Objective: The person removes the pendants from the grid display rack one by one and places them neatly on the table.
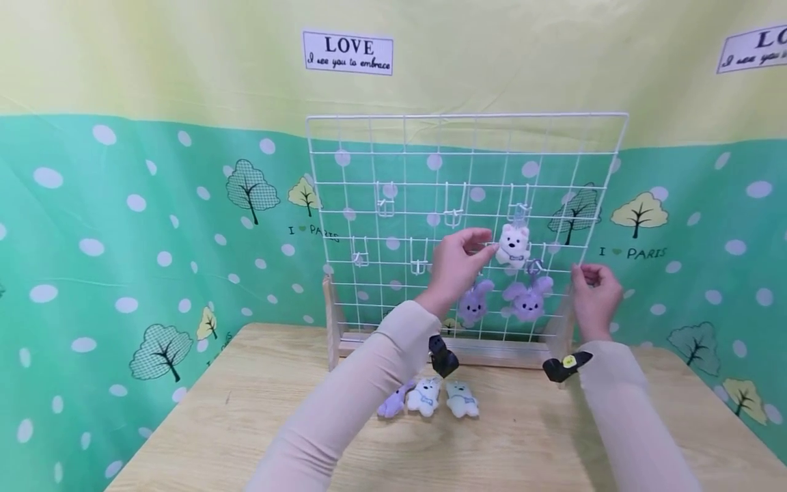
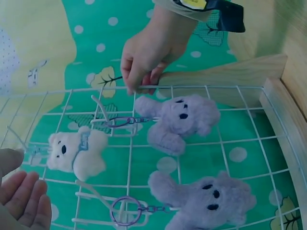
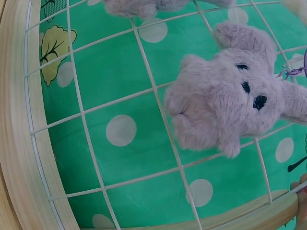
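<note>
A white bear plush keychain (image 1: 514, 244) hangs on a hook of the white wire grid rack (image 1: 467, 115). My left hand (image 1: 458, 266) is just left of the bear; in the left wrist view its thumb and fingers (image 2: 21, 191) are spread apart, near the bear's clear strap, holding nothing. My right hand (image 1: 596, 297) pinches the grid's right edge wire. Below the bear hang two purple bunny plush keychains, one at the left (image 1: 475, 307) and one at the right (image 1: 530, 302), by rings and chains. The right wrist view shows a bunny (image 3: 225, 91) close up.
A purple bunny (image 1: 391, 404) and two white bears (image 1: 424, 397) lie on the wooden table (image 1: 264, 410) before the rack. Several bare hooks (image 1: 385, 208) are on the grid's left side. Wooden feet and a wooden bar (image 1: 492, 352) support the rack; a printed curtain (image 1: 123, 273) hangs behind.
</note>
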`<state>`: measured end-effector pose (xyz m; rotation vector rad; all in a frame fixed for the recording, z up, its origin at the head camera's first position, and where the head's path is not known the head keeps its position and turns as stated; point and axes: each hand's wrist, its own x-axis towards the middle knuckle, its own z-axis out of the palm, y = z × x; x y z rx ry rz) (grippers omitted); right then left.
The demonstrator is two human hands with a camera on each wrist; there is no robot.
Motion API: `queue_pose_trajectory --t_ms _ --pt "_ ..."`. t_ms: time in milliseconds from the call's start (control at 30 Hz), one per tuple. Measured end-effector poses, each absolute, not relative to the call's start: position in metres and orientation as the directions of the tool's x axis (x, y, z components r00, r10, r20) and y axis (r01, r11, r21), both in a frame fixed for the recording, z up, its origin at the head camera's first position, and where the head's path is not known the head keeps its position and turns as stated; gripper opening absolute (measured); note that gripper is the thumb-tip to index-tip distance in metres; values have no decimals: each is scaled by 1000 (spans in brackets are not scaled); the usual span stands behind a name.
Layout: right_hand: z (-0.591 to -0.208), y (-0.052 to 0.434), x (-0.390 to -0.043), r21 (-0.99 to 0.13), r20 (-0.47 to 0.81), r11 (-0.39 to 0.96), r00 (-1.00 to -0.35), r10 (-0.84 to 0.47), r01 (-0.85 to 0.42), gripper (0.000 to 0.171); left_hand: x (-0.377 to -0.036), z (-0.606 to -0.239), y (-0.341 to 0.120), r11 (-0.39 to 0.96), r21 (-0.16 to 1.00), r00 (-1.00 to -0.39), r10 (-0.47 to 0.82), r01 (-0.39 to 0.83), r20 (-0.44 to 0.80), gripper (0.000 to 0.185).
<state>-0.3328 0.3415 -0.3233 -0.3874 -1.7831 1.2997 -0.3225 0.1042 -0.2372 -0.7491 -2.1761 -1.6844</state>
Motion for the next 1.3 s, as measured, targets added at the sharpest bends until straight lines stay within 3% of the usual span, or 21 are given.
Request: queue_pose_trajectory --t_ms 333,700,1300 --pt "-328 344 -335 -897 439 363 -582 684 -251 12 -330 -224 135 240 806 -841 154 540 518 27" --pt "-326 344 -331 -909 408 373 -595 693 -188 21 -333 -217 158 272 817 -855 45 509 517 22" --pt "-321 340 -331 -901 421 394 -592 687 -184 27 -336 -199 167 353 798 -860 43 489 508 13"
